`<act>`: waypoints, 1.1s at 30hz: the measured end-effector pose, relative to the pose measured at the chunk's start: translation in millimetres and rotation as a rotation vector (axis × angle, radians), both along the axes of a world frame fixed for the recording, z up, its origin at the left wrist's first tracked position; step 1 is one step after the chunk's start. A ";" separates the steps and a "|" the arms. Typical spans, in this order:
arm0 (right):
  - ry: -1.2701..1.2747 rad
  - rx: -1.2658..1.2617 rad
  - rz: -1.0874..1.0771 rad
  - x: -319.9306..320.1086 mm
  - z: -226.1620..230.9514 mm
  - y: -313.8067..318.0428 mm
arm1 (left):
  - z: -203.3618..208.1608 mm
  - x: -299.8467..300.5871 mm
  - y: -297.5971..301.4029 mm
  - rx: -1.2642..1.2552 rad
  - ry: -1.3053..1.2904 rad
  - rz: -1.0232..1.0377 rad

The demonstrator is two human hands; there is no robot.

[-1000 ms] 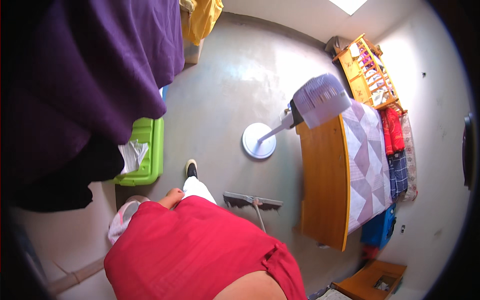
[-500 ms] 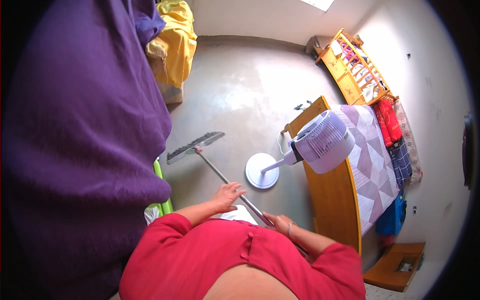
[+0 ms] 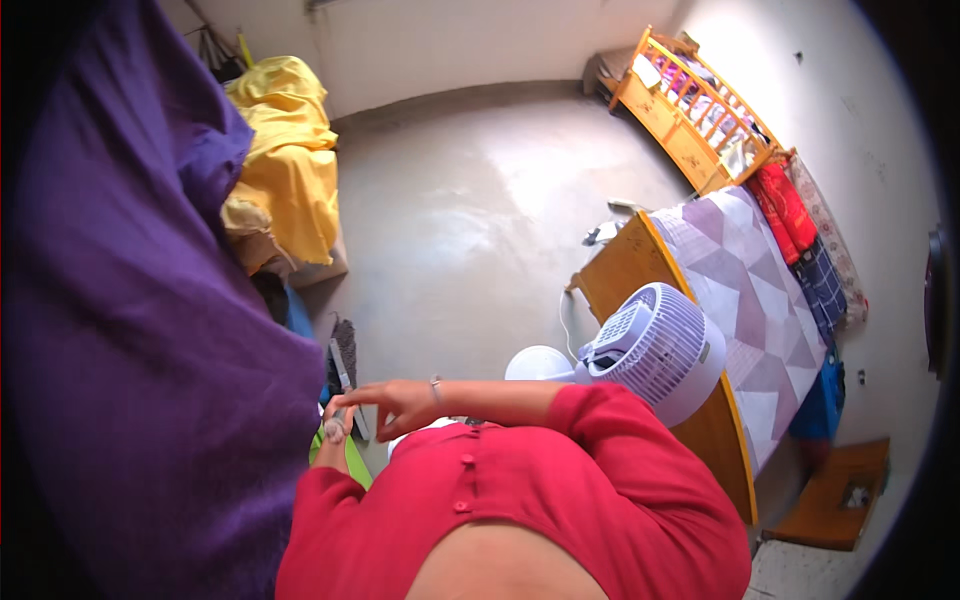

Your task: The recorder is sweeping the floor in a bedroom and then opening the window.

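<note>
Beside the purple cloth, my left hand is closed around the handle of a flat mop. A rounded greyish end shows at the hand, and I see the handle almost end-on. The mop head, grey with a dark fringe, shows just beyond the hand, partly hidden by my fingers. My right hand reaches across my body from the right. Its fingers are apart, with the fingertips at or against the left hand; whether they touch the handle I cannot tell.
A large purple cloth hangs along the left, and a yellow cloth covers something behind it. A white fan stands right, by a wooden bed with patterned bedding. A wooden crib stands far right. Something green sits near my left arm.
The mop has swung left from the open floor to beside the purple cloth, its handle now upright. My right hand has crossed left, off the handle's lower part, and my left hand has closed on it.
</note>
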State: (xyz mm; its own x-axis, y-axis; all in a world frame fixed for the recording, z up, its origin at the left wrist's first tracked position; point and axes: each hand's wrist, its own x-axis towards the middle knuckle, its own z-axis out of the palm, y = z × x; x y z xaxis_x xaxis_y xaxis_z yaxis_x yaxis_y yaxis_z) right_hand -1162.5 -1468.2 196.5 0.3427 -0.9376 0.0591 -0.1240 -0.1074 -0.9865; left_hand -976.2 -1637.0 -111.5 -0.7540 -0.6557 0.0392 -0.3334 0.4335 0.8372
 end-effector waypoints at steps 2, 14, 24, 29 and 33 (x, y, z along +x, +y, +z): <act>0.107 -0.066 0.044 -0.4 -7.2 -16.1 | -7.5 -15.0 3.9 0.157 -0.053 0.017; 0.103 0.049 -0.250 -130.7 -35.7 -116.4 | -10.0 -117.2 -70.4 0.983 -0.335 0.257; 0.000 0.192 -0.164 -239.3 -42.8 -158.3 | -44.4 -191.2 -96.0 0.637 -0.663 -0.082; -0.053 0.197 -0.066 -320.0 -50.0 -177.5 | 62.2 -282.7 -100.6 0.180 -0.947 -0.110; 0.009 0.296 0.015 -397.4 -37.9 -185.4 | 43.6 -348.7 -88.2 0.252 -0.855 0.049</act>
